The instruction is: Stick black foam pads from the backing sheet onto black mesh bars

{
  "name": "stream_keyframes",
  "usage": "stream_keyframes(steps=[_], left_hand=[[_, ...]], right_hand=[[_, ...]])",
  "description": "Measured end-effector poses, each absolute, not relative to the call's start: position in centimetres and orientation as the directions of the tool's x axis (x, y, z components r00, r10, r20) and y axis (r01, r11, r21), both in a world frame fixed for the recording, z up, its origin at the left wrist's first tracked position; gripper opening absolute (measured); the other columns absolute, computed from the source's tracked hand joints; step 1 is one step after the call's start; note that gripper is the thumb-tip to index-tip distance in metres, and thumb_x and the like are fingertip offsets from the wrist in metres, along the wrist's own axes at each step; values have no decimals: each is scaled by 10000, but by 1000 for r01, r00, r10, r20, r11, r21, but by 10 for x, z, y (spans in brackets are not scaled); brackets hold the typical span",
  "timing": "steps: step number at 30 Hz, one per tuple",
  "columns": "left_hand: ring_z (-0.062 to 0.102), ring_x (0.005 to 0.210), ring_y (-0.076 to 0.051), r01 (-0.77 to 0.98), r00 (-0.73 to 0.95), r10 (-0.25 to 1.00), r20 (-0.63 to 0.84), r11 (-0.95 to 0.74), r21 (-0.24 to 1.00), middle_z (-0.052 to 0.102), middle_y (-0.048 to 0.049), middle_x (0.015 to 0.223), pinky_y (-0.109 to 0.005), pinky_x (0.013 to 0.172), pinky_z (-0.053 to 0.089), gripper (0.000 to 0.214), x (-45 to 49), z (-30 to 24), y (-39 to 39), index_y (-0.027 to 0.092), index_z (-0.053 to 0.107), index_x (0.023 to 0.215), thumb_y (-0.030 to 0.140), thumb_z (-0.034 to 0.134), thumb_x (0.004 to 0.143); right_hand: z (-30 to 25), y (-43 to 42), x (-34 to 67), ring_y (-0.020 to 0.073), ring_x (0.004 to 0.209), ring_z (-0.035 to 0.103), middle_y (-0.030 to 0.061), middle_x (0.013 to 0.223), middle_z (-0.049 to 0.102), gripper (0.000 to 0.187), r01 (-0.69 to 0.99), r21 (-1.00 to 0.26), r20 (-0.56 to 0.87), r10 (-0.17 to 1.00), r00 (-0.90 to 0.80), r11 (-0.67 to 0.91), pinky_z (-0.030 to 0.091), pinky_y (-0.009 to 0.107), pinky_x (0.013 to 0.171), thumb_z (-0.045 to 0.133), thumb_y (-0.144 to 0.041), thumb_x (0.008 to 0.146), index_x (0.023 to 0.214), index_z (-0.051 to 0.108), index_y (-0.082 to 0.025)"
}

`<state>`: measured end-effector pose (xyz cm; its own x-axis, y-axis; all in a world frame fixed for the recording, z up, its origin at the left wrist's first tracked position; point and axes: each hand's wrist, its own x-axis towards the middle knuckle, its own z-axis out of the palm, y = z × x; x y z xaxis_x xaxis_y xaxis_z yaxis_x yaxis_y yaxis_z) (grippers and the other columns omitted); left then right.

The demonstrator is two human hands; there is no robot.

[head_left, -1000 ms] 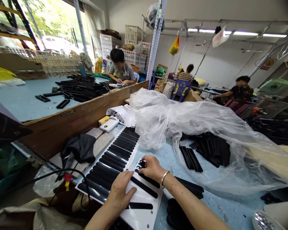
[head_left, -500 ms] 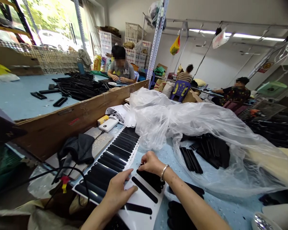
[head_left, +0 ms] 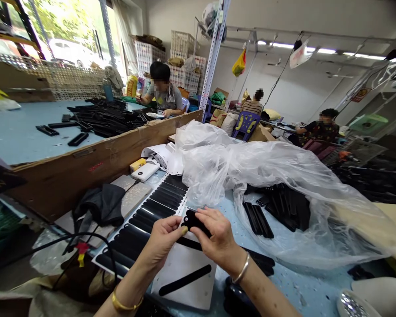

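Note:
A white sheet (head_left: 198, 296) bearing black round-ended strips lies in front of me, its far part raised between my hands. My left hand (head_left: 163, 242) pinches its near-left edge between thumb and bent fingers. From the other side, my right hand (head_left: 219, 237) grips it, fingers over the dark strips (head_left: 192, 219) and thumb below. One loose-looking black strip (head_left: 185, 280) lies slantwise on the sheet's bare white part. Another strip runs beneath my thumbs, partly hidden. Fingertip contact is partly covered.
To the left lies a long sheet of black strips (head_left: 141, 220). Clear plastic (head_left: 257, 163) covers black pieces (head_left: 284, 207) at right. A wooden board (head_left: 95, 163) divides the tables. A white device (head_left: 145, 171), a dark cloth (head_left: 100, 204) and cables lie left. A person (head_left: 165, 92) sits opposite.
My left hand has moved up and closed at the sheet. My right hand has turned and spread over the strips. The strips on the white part lie differently, and the sheet is raised.

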<state>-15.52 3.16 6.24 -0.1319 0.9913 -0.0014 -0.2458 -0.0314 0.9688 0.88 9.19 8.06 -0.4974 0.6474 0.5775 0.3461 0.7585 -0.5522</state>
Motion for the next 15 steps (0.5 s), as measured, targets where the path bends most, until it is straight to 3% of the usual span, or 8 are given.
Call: stream_keyframes(steps=[2, 7, 12, 15], left_hand=[[604, 695, -151, -278, -125, 992, 19, -54, 959, 706, -29, 728, -240, 678, 464, 185, -153, 65, 29, 135, 747, 794, 311, 753, 738], [592, 707, -153, -323, -80, 996, 32, -56, 945, 711, -29, 739, -239, 688, 453, 135, -147, 71, 25, 142, 774, 794, 268, 752, 751], [589, 705, -146, -306, -71, 997, 14, -35, 951, 710, -24, 734, -227, 683, 445, 119, -140, 69, 22, 142, 768, 789, 257, 747, 765], [593, 660, -133, -370, -105, 994, -36, -5, 929, 703, -18, 690, -220, 651, 456, 133, -139, 63, 24, 131, 744, 747, 262, 768, 735]], right_hand=[[73, 85, 8, 273, 988, 684, 100, 1063, 751, 263, 293, -652, 513, 692, -508, 699, 518, 430, 930, 702, -221, 807, 1066, 737, -199], [73, 78, 9, 211, 821, 729, 52, 930, 782, 211, 107, -918, 283, 821, -496, 381, 574, 301, 714, 681, -239, 809, 996, 778, -237], [79, 76, 13, 215, 782, 700, 39, 804, 769, 162, 55, -990, 90, 875, -476, 132, 544, 325, 745, 669, -298, 833, 854, 807, -216], [86, 84, 19, 218, 819, 692, 49, 820, 763, 171, -29, -999, 43, 933, -358, 35, 534, 340, 787, 694, -314, 835, 881, 799, -188]])
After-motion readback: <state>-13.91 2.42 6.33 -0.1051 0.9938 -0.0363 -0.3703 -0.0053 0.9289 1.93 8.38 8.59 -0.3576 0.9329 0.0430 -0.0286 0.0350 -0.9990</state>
